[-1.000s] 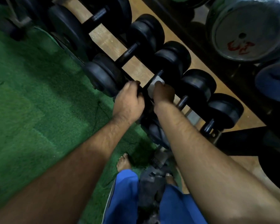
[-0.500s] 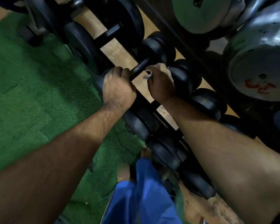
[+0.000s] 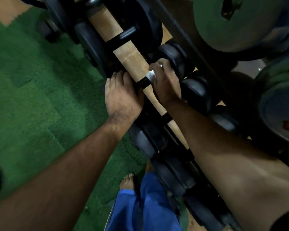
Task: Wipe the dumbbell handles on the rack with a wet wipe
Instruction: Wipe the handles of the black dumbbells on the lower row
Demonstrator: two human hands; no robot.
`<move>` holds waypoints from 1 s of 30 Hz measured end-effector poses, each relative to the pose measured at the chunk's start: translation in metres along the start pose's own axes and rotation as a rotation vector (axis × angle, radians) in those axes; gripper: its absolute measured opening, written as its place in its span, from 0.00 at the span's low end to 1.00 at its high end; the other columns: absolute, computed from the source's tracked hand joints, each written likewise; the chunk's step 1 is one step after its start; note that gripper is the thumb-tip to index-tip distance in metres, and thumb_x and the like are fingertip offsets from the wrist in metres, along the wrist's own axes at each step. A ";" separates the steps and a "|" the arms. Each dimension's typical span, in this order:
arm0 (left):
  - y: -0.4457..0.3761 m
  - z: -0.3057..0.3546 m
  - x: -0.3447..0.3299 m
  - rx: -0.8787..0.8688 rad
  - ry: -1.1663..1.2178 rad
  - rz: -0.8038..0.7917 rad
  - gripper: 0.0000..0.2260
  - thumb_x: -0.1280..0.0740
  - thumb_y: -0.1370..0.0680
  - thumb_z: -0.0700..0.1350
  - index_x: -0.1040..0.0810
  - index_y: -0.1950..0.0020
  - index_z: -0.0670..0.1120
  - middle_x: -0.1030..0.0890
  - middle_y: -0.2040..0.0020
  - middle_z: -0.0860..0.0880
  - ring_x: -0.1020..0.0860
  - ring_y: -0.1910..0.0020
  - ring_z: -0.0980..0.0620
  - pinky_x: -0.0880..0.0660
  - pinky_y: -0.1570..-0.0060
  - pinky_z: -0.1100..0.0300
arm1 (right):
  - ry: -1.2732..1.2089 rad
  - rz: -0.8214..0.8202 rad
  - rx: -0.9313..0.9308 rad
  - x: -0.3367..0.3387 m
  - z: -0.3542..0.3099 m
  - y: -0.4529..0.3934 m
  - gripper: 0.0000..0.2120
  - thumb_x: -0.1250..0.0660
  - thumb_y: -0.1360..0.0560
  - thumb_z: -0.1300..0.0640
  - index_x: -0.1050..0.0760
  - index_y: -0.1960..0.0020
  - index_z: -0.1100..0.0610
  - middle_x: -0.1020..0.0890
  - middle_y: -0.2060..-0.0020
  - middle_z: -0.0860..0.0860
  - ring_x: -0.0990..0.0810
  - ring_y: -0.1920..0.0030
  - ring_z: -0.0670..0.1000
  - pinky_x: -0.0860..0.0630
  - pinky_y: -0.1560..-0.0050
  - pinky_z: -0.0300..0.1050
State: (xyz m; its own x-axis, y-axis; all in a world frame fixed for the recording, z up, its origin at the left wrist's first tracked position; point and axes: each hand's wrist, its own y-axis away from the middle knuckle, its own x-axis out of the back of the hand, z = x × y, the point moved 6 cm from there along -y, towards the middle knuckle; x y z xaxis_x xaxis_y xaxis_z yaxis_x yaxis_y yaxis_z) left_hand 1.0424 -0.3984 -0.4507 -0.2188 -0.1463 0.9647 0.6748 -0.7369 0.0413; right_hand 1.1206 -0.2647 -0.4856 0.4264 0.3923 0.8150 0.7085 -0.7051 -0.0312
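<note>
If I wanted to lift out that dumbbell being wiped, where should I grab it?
Probably by the dumbbell handle, the thin bar between its two round heads, coming from above. The heads look too wide to wrap fingers round. The right hand already grips that bar through the wet wipe.

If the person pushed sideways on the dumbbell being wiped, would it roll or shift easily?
Probably not. The dumbbell has thick round black ends, so it looks heavy. It sits crosswise on the rack between neighbours, which likely limits rolling. The left hand resting on its near end and the right hand gripping the wet wipe around the handle also steady it.
</note>
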 end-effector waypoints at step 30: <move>0.010 -0.001 0.001 -0.005 -0.086 0.071 0.32 0.38 0.25 0.57 0.30 0.29 0.37 0.28 0.29 0.38 0.32 0.29 0.40 0.36 0.29 0.44 | 0.038 -0.152 -0.039 -0.031 0.012 0.021 0.19 0.45 0.21 0.43 0.34 0.30 0.38 0.30 0.30 0.38 0.20 0.40 0.54 0.24 0.44 0.43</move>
State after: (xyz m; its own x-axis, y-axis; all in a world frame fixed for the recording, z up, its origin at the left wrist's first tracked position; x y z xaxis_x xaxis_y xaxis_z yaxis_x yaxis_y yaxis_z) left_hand 1.0479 -0.4067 -0.4493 -0.1097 -0.1413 0.9839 0.6830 -0.7299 -0.0287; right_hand 1.1287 -0.2843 -0.5179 0.2936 0.4740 0.8301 0.7406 -0.6619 0.1160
